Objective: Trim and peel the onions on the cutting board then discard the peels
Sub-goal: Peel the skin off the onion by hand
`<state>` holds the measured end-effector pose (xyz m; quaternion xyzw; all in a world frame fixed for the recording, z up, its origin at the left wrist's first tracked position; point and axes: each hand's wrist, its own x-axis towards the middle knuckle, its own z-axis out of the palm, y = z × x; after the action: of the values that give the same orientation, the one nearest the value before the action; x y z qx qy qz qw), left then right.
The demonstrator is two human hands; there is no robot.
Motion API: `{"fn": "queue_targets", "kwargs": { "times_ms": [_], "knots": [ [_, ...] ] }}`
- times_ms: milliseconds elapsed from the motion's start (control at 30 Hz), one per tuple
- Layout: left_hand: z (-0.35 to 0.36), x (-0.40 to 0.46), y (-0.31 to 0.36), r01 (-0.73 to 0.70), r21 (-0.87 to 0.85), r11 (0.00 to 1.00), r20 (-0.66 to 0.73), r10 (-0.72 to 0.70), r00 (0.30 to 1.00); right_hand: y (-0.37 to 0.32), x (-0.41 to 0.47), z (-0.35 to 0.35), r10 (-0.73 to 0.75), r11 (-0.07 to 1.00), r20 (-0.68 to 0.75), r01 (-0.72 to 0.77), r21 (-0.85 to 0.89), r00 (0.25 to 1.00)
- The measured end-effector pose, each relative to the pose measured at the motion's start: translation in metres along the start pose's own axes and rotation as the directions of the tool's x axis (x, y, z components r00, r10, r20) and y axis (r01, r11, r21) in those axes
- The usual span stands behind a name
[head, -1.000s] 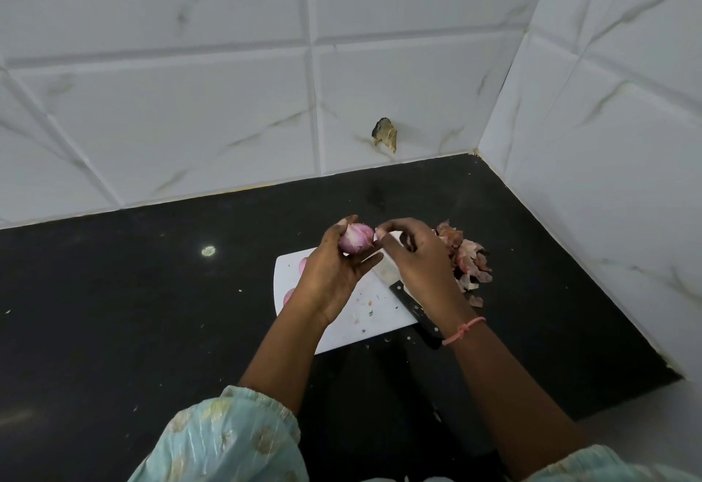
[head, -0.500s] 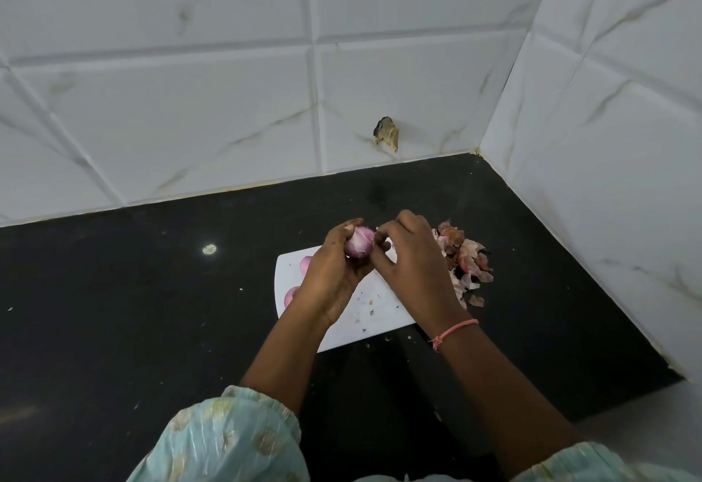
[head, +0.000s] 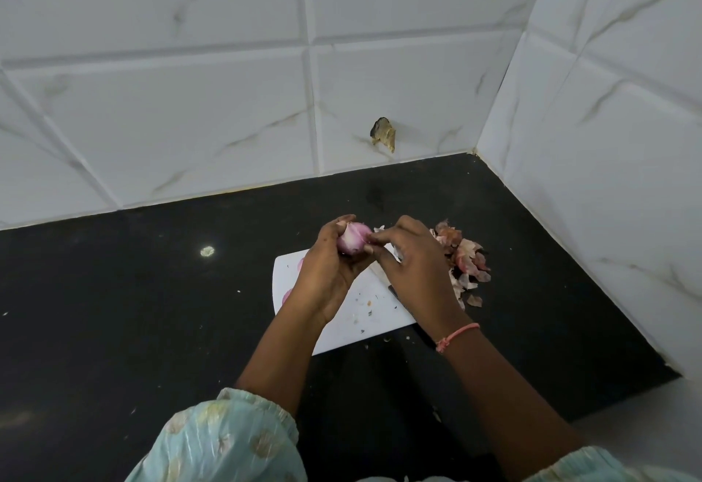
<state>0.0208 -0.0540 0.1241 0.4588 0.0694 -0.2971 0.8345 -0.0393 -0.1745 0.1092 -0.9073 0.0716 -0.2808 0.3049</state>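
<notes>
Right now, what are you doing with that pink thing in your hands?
A person is peeling an onion. The left hand grips it above the white cutting board, while the right hand pinches at its skin. A pile of peels lies on the black counter to the right of the board, not yet thrown away. Two more pink onions peek out from under the left hand on the board.

Pinkish onion [head: 353, 238], white board [head: 364, 303], black counter [head: 152, 310]

Pale pink onion [head: 353, 237] above white cutting board [head: 364, 310], peels [head: 465, 259] alongside
</notes>
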Motion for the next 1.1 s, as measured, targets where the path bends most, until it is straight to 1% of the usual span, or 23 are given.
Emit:
{"fn": "queue_targets", "kwargs": {
  "times_ms": [67, 133, 267, 367, 533, 633, 700, 767, 833, 900, 933, 1033, 1067, 1100],
  "knots": [
    [0.000, -0.001, 0.001, 0.003, -0.010, 1.000, 0.001, -0.003, 1.000, 0.001, 0.000, 0.000, -0.012, 1.000, -0.014, 0.012, 0.000, 1.000],
    [-0.002, -0.002, 0.002, 0.001, -0.007, 1.000, 0.004, -0.001, 1.000, -0.001, 0.001, 0.000, -0.025, 1.000, 0.001, 0.025, -0.013, 1.000],
    [-0.001, -0.003, 0.000, -0.008, 0.032, 0.999, 0.007, 0.008, 1.000, -0.004, 0.004, -0.001, -0.071, 0.993, 0.030, 0.073, -0.091, 0.997],
    [-0.001, -0.002, 0.001, 0.001, 0.013, 1.000, 0.007, -0.001, 1.000, -0.003, 0.003, -0.003, -0.100, 0.994, 0.019, 0.101, -0.046, 0.995],
    [0.001, -0.002, 0.001, -0.010, 0.004, 1.000, 0.014, 0.009, 1.000, -0.001, 0.001, 0.000, -0.082, 0.993, 0.002, 0.082, -0.084, 0.997],
    [0.000, -0.001, 0.001, -0.019, 0.023, 1.000, 0.017, 0.019, 1.000, -0.002, 0.003, 0.001, -0.078, 0.994, 0.083, 0.084, -0.074, 0.993],
    [-0.001, 0.000, 0.001, -0.030, 0.042, 0.999, 0.028, 0.029, 0.999, -0.003, 0.004, 0.001, -0.035, 0.999, 0.133, 0.035, 0.000, 0.990],
    [-0.002, -0.001, 0.000, -0.052, 0.064, 0.997, 0.044, 0.050, 0.998, -0.006, 0.004, 0.001, 0.067, 0.985, 0.157, -0.091, 0.148, 0.985],
    [-0.002, -0.002, 0.000, -0.075, 0.098, 0.992, 0.052, 0.070, 0.996, -0.009, 0.003, 0.000, 0.177, 0.937, 0.197, -0.227, 0.266, 0.964],
    [-0.003, -0.002, 0.000, -0.087, 0.130, 0.988, 0.047, 0.082, 0.996, -0.012, 0.001, 0.001, 0.242, 0.894, 0.215, -0.304, 0.330, 0.946],
    [-0.004, -0.002, -0.001, -0.094, 0.145, 0.985, 0.047, 0.088, 0.995, -0.012, 0.001, 0.001, 0.240, 0.900, 0.194, -0.293, 0.322, 0.951],
    [-0.004, -0.002, -0.002, -0.123, 0.222, 0.967, 0.034, 0.118, 0.992, -0.011, -0.001, 0.004, 0.108, 0.985, 0.072, -0.116, 0.127, 0.992],
    [-0.005, -0.002, -0.003, -0.128, 0.242, 0.962, 0.027, 0.125, 0.992, -0.010, -0.001, 0.005, 0.068, 0.995, 0.032, -0.070, 0.075, 0.997],
    [-0.005, -0.001, -0.003, -0.124, 0.244, 0.962, 0.019, 0.123, 0.992, -0.007, 0.000, 0.004, 0.055, 0.997, -0.009, -0.055, 0.045, 0.998]
  ]
}}
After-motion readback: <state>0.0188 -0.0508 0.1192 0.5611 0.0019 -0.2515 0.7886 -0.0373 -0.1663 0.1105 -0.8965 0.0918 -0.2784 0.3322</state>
